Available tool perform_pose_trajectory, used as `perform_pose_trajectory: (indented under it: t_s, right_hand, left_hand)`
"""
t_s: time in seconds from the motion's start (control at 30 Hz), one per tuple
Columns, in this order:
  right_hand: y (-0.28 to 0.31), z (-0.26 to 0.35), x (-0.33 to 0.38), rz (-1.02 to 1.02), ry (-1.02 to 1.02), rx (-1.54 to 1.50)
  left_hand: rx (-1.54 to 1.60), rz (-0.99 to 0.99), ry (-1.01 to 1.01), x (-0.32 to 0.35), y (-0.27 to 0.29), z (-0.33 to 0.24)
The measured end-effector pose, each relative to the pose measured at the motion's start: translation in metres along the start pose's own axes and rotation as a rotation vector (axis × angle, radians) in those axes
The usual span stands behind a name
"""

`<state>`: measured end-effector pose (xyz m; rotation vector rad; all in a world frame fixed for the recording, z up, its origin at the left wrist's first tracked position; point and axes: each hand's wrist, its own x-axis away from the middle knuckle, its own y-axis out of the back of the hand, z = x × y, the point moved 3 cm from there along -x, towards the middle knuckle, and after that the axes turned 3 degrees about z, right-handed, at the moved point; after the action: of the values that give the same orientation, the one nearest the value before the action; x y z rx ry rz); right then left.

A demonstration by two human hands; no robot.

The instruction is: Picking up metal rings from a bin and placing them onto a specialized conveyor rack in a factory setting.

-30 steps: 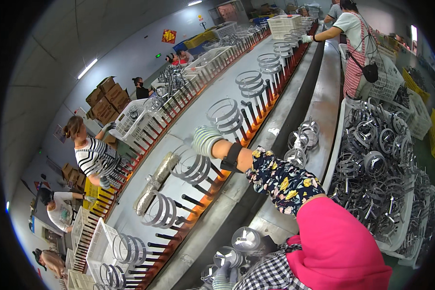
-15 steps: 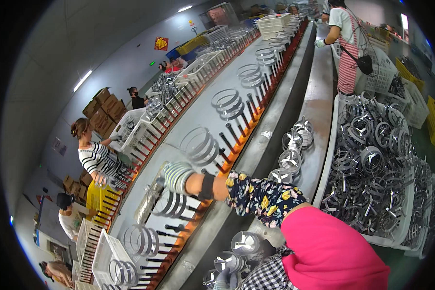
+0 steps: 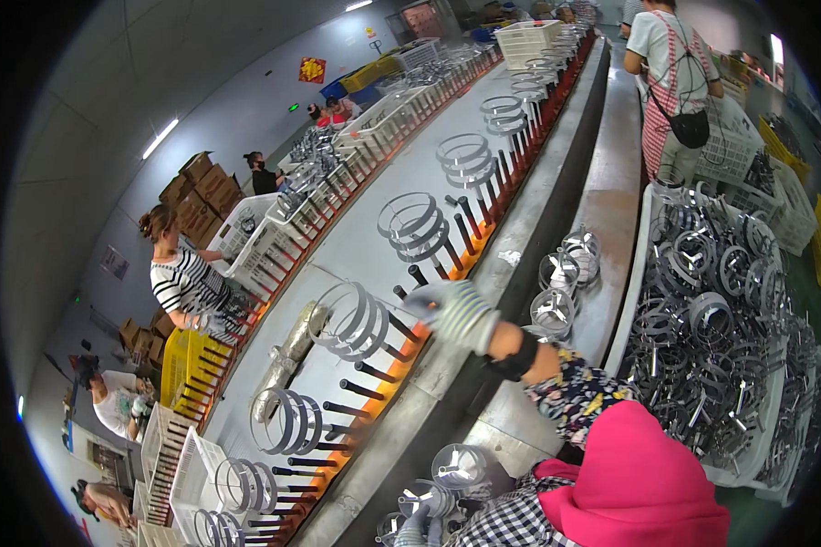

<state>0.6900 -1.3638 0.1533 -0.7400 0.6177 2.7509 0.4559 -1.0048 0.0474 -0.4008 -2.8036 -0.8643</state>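
My right hand (image 3: pixel 456 314), in a striped work glove, reaches from a floral sleeve out over the long grey conveyor (image 3: pixel 374 228). Its fingers are stretched toward the black pegs (image 3: pixel 374 369), right beside a set of wire rings (image 3: pixel 351 319) hung on them, and I see nothing in its grip. My left hand (image 3: pixel 417 527), also gloved, lies low at the bottom edge among shiny metal ring parts (image 3: pixel 456 465) on the steel ledge. The edge cuts it off, so its grip is unclear. A pink head cover (image 3: pixel 643 483) hides part of my arm.
More wire ring sets (image 3: pixel 420 223) hang on pegs along the conveyor. A white tray (image 3: pixel 625 301) piled with metal rings stands at the right. Other workers stand across the line (image 3: pixel 182 283) and further up on my side (image 3: pixel 670 73). White crates (image 3: pixel 187 469) sit at the lower left.
My right hand has moved along the peg row from one ring set to another, and now lies beside the rings with its fingers stretched out. The view has shifted along the conveyor.
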Motion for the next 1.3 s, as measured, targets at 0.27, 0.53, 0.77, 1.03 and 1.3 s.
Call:
perform_pose_trajectory:
  t_s: [0.27, 0.53, 0.77, 1.03, 1.3]
  right_hand:
    - [0.047, -0.165, 0.001, -0.198, -0.508, -0.216]
    - [-0.010, -0.137, -0.007, 0.066, -0.295, -0.055]
    - [-0.097, -0.119, 0.002, 0.299, -0.482, -0.058]
    - [-0.183, -0.103, 0.024, 0.366, -0.206, 0.258]
    - [-0.222, -0.057, 0.043, 0.516, -0.154, 0.335]
  left_hand:
    - [-0.406, -0.152, -0.235, -0.011, -0.014, -0.047]
    - [-0.346, -0.096, 0.015, -0.013, -0.014, -0.029]
    - [-0.106, -0.335, -0.078, -0.009, -0.003, -0.026]
    - [-0.311, -0.339, -0.127, 0.008, 0.029, -0.008]
    - [-0.178, -0.426, -0.047, 0.028, 0.033, 0.018]
